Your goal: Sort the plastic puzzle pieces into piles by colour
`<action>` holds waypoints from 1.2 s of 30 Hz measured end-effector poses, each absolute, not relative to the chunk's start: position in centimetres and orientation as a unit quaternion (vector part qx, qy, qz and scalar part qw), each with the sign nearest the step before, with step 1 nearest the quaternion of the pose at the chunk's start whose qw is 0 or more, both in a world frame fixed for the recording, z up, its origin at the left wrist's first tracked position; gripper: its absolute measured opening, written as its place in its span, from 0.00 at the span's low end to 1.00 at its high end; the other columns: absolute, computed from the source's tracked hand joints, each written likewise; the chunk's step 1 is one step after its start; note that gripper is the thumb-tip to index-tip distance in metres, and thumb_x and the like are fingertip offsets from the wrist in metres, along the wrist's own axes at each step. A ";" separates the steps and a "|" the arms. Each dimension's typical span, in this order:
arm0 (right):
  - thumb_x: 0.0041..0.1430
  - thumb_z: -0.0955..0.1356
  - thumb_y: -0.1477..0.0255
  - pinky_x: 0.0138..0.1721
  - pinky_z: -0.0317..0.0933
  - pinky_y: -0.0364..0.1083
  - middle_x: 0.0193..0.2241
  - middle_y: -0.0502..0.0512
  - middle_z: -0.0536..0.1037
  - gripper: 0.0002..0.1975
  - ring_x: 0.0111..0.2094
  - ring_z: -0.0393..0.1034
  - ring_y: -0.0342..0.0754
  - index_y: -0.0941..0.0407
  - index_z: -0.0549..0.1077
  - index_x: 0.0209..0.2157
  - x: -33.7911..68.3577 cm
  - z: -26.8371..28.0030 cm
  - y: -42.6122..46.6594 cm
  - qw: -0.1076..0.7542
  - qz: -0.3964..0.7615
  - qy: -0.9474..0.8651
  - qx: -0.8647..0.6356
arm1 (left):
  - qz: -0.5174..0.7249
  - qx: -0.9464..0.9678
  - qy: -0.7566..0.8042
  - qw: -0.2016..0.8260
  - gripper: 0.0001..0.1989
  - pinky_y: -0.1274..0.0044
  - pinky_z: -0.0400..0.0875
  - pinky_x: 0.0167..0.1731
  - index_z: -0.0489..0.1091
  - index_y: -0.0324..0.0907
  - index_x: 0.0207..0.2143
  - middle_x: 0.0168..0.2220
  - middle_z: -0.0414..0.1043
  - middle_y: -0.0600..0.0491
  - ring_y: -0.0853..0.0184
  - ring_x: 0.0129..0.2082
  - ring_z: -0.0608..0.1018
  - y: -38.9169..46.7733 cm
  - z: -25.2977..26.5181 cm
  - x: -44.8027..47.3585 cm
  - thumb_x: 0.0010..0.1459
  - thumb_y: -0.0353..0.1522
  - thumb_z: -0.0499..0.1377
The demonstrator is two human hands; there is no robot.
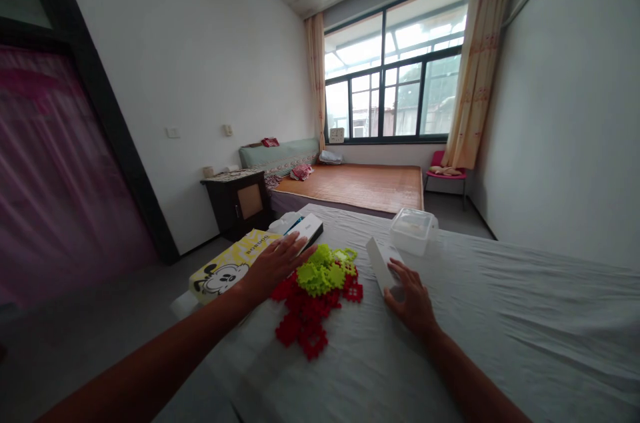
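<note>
Two piles on one pale sheet (370, 356): lime pieces (321, 275) heaped over red pieces (289, 328)! The left hand (275, 261) stretches flat, fingers slightly spread, by one white-and-black box (311, 228), contact impossible to tell; the right hand (413, 299) clasps one white box (381, 257), thumb apart from fingers.

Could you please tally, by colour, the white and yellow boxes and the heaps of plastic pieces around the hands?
White boxes: 2 (one by the left hand, one by the right hand)
Yellow cartoon box: 1
Yellow-green heap of pieces: 1
Red heap of pieces: 1
Total: 5; single pieces overlap too much to count.
</note>
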State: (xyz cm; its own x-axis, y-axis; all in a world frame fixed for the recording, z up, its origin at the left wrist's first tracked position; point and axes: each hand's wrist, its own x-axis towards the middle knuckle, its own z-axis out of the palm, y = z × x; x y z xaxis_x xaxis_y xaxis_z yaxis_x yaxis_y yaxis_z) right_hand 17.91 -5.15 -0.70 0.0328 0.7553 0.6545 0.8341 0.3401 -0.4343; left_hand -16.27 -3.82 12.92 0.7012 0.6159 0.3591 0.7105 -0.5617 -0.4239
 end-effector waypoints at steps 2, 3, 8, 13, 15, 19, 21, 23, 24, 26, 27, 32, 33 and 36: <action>0.49 0.64 0.67 0.43 0.61 0.55 0.55 0.57 0.65 0.27 0.54 0.59 0.55 0.52 0.61 0.54 17.9 -0.7 -5.2 0.432 -0.046 -0.693 -0.575 | -0.087 -0.876 -0.383 0.281 0.33 0.68 0.51 0.59 0.44 0.56 0.63 0.62 0.54 0.55 0.63 0.64 0.51 -3.9 13.6 -16.6 0.59 0.21 0.43; 0.50 0.64 0.66 0.43 0.62 0.55 0.55 0.57 0.65 0.27 0.54 0.59 0.55 0.52 0.61 0.54 17.8 -0.8 -5.2 0.432 -0.046 -0.692 -0.577 | -0.089 -0.874 -0.388 0.279 0.33 0.68 0.50 0.59 0.44 0.55 0.63 0.62 0.53 0.55 0.62 0.64 0.51 -4.0 14.0 -16.8 0.59 0.21 0.44; 0.49 0.64 0.66 0.42 0.62 0.56 0.54 0.59 0.66 0.28 0.53 0.60 0.57 0.54 0.61 0.54 18.0 -0.1 -5.0 0.468 -0.057 -0.656 -0.589 | -0.189 -0.846 -0.442 0.230 0.37 0.64 0.50 0.60 0.44 0.47 0.64 0.62 0.51 0.49 0.56 0.62 0.53 -4.7 14.9 -15.2 0.52 0.30 0.56; 0.51 0.63 0.65 0.52 0.56 0.56 0.53 0.58 0.66 0.27 0.53 0.59 0.54 0.55 0.61 0.54 19.4 3.3 -5.1 0.566 -0.100 -0.587 -0.570 | -0.319 -0.813 -0.486 0.034 0.50 0.64 0.53 0.59 0.38 0.43 0.64 0.61 0.51 0.45 0.54 0.61 0.55 -7.0 10.9 -9.1 0.45 0.43 0.62; 0.52 0.63 0.65 0.53 0.56 0.54 0.52 0.56 0.67 0.26 0.52 0.60 0.53 0.53 0.62 0.54 20.1 5.0 -5.4 0.572 -0.099 -0.581 -0.571 | -0.319 -0.807 -0.496 -0.043 0.49 0.65 0.51 0.60 0.42 0.44 0.63 0.61 0.52 0.46 0.55 0.61 0.55 -8.0 8.3 -5.9 0.44 0.44 0.62; 0.53 0.63 0.64 0.49 0.59 0.53 0.50 0.53 0.70 0.23 0.49 0.62 0.53 0.50 0.64 0.52 21.0 7.8 -6.7 0.511 -0.084 -0.617 -0.592 | -0.319 -0.774 -0.528 -0.141 0.51 0.67 0.49 0.61 0.44 0.41 0.63 0.62 0.47 0.44 0.55 0.62 0.51 -9.1 4.1 -0.9 0.40 0.43 0.64; 0.53 0.64 0.64 0.46 0.60 0.54 0.50 0.52 0.71 0.22 0.49 0.63 0.55 0.48 0.66 0.51 20.8 8.7 -7.4 0.463 -0.083 -0.641 -0.606 | -0.312 -0.757 -0.543 -0.187 0.53 0.67 0.48 0.61 0.42 0.38 0.63 0.62 0.45 0.42 0.54 0.63 0.48 -9.3 2.8 0.3 0.39 0.43 0.65; 0.52 0.64 0.63 0.43 0.61 0.55 0.49 0.51 0.72 0.21 0.49 0.63 0.56 0.46 0.67 0.50 20.4 9.1 -8.0 0.416 -0.077 -0.662 -0.619 | -0.295 -0.763 -0.529 -0.225 0.54 0.68 0.47 0.61 0.41 0.36 0.63 0.63 0.43 0.41 0.54 0.64 0.45 -9.4 1.8 0.7 0.39 0.41 0.66; 0.53 0.64 0.63 0.42 0.61 0.56 0.49 0.51 0.72 0.20 0.49 0.63 0.56 0.45 0.68 0.49 20.1 9.1 -8.3 0.394 -0.073 -0.672 -0.623 | -0.286 -0.773 -0.513 -0.238 0.53 0.68 0.47 0.61 0.40 0.36 0.64 0.64 0.42 0.42 0.54 0.64 0.45 -9.3 1.3 0.7 0.39 0.39 0.65; 0.53 0.63 0.63 0.40 0.62 0.57 0.48 0.50 0.73 0.19 0.50 0.63 0.57 0.43 0.68 0.48 19.4 9.0 -8.6 0.360 -0.068 -0.685 -0.629 | -0.278 -0.789 -0.485 -0.255 0.50 0.70 0.49 0.61 0.41 0.39 0.64 0.65 0.42 0.45 0.57 0.64 0.47 -9.2 0.5 0.4 0.42 0.35 0.63; 0.54 0.63 0.63 0.39 0.62 0.58 0.48 0.51 0.73 0.18 0.50 0.63 0.57 0.43 0.68 0.48 19.0 8.8 -8.8 0.347 -0.069 -0.688 -0.633 | -0.279 -0.792 -0.477 -0.261 0.47 0.70 0.51 0.61 0.41 0.40 0.64 0.65 0.42 0.46 0.57 0.63 0.49 -9.1 0.1 0.3 0.44 0.33 0.61; 0.55 0.61 0.62 0.38 0.61 0.60 0.51 0.52 0.71 0.20 0.52 0.60 0.59 0.43 0.66 0.51 16.9 7.9 -9.4 0.291 -0.094 -0.698 -0.648 | -0.277 -0.777 -0.474 -0.309 0.44 0.71 0.58 0.57 0.42 0.40 0.64 0.64 0.48 0.45 0.57 0.57 0.61 -8.3 -0.3 0.4 0.46 0.30 0.58; 0.55 0.61 0.62 0.38 0.60 0.60 0.52 0.52 0.71 0.20 0.52 0.60 0.59 0.43 0.66 0.51 16.6 7.7 -9.7 0.282 -0.101 -0.702 -0.646 | -0.274 -0.774 -0.473 -0.319 0.44 0.71 0.59 0.56 0.43 0.40 0.64 0.63 0.50 0.45 0.56 0.57 0.63 -8.2 -0.1 0.4 0.45 0.31 0.58; 0.56 0.60 0.64 0.41 0.59 0.59 0.52 0.53 0.70 0.22 0.53 0.58 0.57 0.46 0.65 0.53 16.0 7.5 -11.3 0.260 -0.128 -0.708 -0.644 | -0.272 -0.767 -0.462 -0.352 0.45 0.71 0.60 0.54 0.43 0.40 0.64 0.61 0.54 0.44 0.56 0.55 0.65 -8.1 0.3 0.5 0.44 0.32 0.59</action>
State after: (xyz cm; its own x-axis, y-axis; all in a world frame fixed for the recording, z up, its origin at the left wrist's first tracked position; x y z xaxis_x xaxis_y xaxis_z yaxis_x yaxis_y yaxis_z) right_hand 15.99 -11.28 7.50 -0.0364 0.8460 0.5319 0.9784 0.1386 -0.1535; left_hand 0.48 -8.10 0.28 0.4258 0.9002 0.0917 0.5168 -0.3251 0.7920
